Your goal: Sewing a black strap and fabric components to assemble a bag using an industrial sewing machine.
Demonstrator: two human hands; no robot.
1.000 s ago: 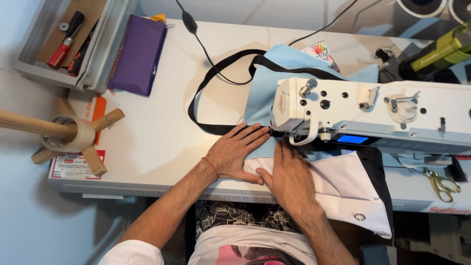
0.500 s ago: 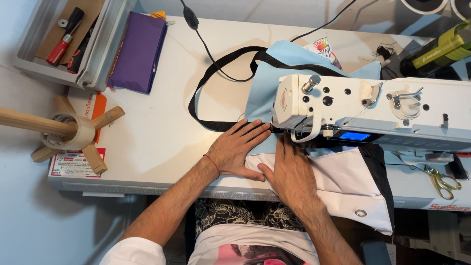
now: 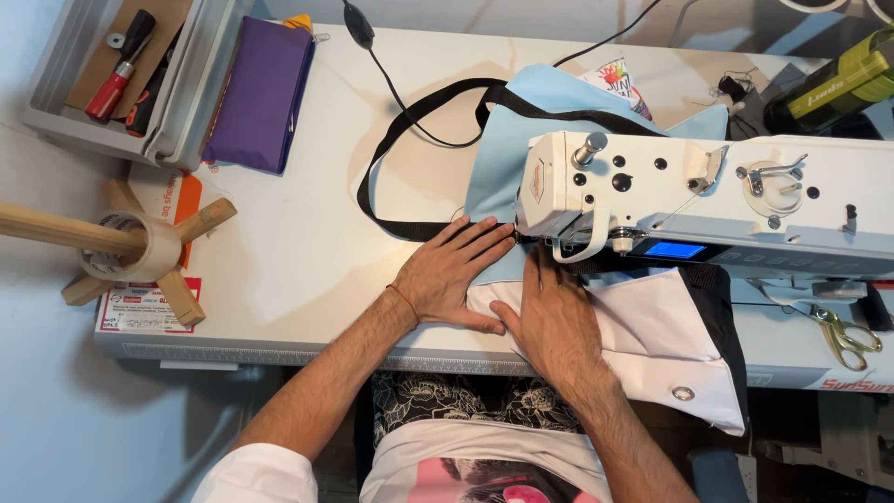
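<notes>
Fabric (image 3: 498,158), light blue, lies near the middle of the tabletop (image 3: 307,242) and runs under the head of the white sewing machine (image 3: 708,200), which stands along the right side of the tabletop. I see my left hand (image 3: 452,275) flat on the blue fabric just left of the machine's needle end, fingers spread and straight, pressing down and gripping nothing. My right hand (image 3: 556,317) lies flat too, just beside the left and touching it at the thumb, its fingers pointing up under the machine's head, palm on the seam where the blue fabric meets a white piece (image 3: 652,335). Neither hand closes on anything; both only press the cloth to the tabletop near its front edge. The white piece hangs over the front edge to my right, with a metal snap (image 3: 684,393) near its lower corner. A black strap (image 3: 391,158) loops out from the fabric to the left across the bare tabletop and back under the blue cloth. A black cord (image 3: 396,88) crosses the strap from the back edge.

At the back left corner a purple pouch (image 3: 259,88) leans against a grey tray (image 3: 56,116) holding a red-handled tool (image 3: 116,70). Off the left edge a wooden stand (image 3: 121,247) carries a tape roll (image 3: 140,247). Scissors (image 3: 843,337) with yellowish handles lie at the front right, and a green bottle (image 3: 833,88) lies at the back right corner.
</notes>
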